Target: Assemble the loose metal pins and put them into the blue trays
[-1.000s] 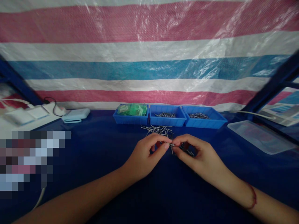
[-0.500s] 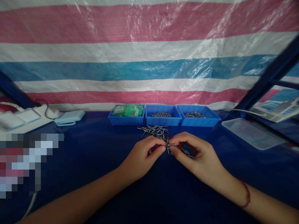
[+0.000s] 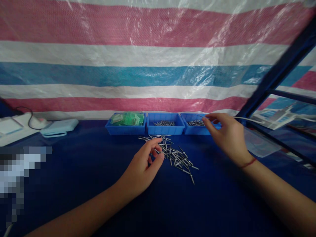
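My left hand is at the left side of a loose pile of metal blind rivets on the blue table. Its fingers are curled, and a thin rivet shows between thumb and middle finger. Over the right blue bin is my right hand, thumb and forefinger pinched together. A thin, blurred rivet sticks out from those fingertips. Inside that bin lie more rivets, partly hidden by the hand.
The middle blue bin holds rivets. Green plastic packets fill the left bin. A light-blue case and a white power strip are at left. A clear plastic lid lies at right, beside a blue frame post.
My hands have parted. The right one has moved up and right from the pile to the right bin; the left shifted slightly left. The view has turned a little to the right.
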Demonstrator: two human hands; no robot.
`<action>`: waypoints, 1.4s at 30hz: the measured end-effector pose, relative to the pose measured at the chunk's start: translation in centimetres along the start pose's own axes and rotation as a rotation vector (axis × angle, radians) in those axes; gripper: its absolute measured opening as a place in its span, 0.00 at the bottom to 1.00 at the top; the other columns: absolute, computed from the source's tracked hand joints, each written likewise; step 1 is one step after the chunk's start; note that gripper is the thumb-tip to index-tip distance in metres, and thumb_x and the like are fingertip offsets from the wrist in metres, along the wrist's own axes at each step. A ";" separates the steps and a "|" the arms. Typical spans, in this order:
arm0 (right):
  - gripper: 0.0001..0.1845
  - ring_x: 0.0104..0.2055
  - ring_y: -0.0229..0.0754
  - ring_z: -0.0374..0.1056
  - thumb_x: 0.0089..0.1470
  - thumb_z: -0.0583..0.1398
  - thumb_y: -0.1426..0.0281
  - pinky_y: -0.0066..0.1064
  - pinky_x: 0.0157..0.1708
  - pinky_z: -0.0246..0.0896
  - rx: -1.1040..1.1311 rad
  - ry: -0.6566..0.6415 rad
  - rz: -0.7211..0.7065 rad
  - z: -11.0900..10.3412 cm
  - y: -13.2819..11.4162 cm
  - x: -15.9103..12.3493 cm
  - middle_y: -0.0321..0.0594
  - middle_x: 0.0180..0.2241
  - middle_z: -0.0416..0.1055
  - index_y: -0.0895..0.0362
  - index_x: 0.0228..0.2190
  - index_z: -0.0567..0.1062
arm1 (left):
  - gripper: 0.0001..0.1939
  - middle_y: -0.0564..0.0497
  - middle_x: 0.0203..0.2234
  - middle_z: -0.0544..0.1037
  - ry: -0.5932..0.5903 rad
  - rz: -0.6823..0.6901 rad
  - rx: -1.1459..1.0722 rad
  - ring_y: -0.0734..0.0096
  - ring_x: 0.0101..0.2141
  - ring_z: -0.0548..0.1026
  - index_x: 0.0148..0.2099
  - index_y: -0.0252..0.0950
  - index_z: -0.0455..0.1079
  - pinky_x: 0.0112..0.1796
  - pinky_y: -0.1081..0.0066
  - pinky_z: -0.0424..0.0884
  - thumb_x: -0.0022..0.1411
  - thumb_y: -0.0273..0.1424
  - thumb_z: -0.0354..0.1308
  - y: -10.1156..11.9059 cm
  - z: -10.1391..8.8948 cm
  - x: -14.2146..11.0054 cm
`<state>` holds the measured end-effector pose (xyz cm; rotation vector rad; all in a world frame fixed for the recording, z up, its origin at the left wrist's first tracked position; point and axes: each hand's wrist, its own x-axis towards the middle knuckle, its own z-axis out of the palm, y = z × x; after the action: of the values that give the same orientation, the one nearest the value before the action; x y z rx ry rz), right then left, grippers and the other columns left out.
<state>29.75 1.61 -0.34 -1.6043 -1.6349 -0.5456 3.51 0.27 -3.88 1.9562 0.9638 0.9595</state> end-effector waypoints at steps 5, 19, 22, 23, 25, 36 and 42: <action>0.13 0.33 0.50 0.69 0.51 0.57 0.65 0.42 0.38 0.63 -0.092 -0.147 0.032 1.5 1.8 0.0 0.49 0.32 0.73 0.61 0.34 0.75 | 0.18 0.48 0.40 0.69 0.032 0.056 0.077 0.71 0.35 0.70 0.54 0.37 0.59 0.31 0.71 0.68 0.60 0.27 0.50 0.0 -0.7 0.2; 0.08 0.38 0.43 0.68 0.54 0.55 0.70 0.37 0.40 0.63 0.370 -0.438 -0.186 -1.4 -6.9 -3.6 0.41 0.34 0.73 0.56 0.30 0.74 | 0.10 0.47 0.35 0.72 -0.076 0.079 0.809 0.62 0.37 0.71 0.39 0.35 0.71 0.40 0.63 0.67 0.61 0.34 0.51 -1.0 -3.6 1.5; 0.08 0.38 0.42 0.68 0.54 0.55 0.72 0.36 0.39 0.63 0.404 -0.464 -0.186 -1.4 -7.0 -3.6 0.40 0.33 0.73 0.56 0.30 0.74 | 0.11 0.47 0.33 0.72 -0.100 0.040 0.892 0.63 0.35 0.71 0.37 0.34 0.70 0.37 0.64 0.66 0.62 0.33 0.49 -0.8 -3.5 1.4; 0.07 0.38 0.42 0.68 0.54 0.55 0.72 0.36 0.39 0.63 0.415 -0.477 -0.189 -1.4 -7.1 -3.6 0.40 0.33 0.73 0.56 0.30 0.74 | 0.11 0.47 0.33 0.72 -0.101 0.037 0.910 0.63 0.34 0.71 0.37 0.34 0.70 0.37 0.65 0.66 0.63 0.33 0.48 -0.8 -3.5 1.4; 0.07 0.37 0.41 0.68 0.54 0.55 0.73 0.36 0.39 0.63 0.436 -0.505 -0.194 -1.2 -7.1 -3.6 0.40 0.33 0.73 0.56 0.30 0.74 | 0.11 0.46 0.32 0.72 -0.102 0.052 0.958 0.63 0.33 0.70 0.36 0.33 0.70 0.36 0.65 0.65 0.64 0.31 0.47 -0.8 -3.5 1.4; 0.07 0.38 0.41 0.69 0.55 0.57 0.71 0.34 0.40 0.64 0.619 -0.541 -0.158 -1.5 -8.4 -4.9 0.40 0.35 0.74 0.55 0.36 0.74 | 0.07 0.50 0.34 0.73 -0.108 0.192 0.481 0.68 0.35 0.71 0.41 0.36 0.65 0.39 0.67 0.66 0.66 0.29 0.47 0.4 -1.3 0.0; 0.08 0.33 0.38 0.69 0.57 0.55 0.72 0.30 0.34 0.64 0.672 -0.593 -0.137 -1.4 -8.8 -4.9 0.37 0.30 0.74 0.55 0.30 0.74 | 0.03 0.52 0.30 0.73 -0.066 0.115 0.128 0.72 0.33 0.72 0.36 0.36 0.68 0.37 0.71 0.67 0.61 0.30 0.54 0.8 -0.6 -0.3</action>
<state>21.10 -3.66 -1.38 -1.1914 -2.0640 0.4420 3.14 -0.19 -3.02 2.1560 0.9033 0.9100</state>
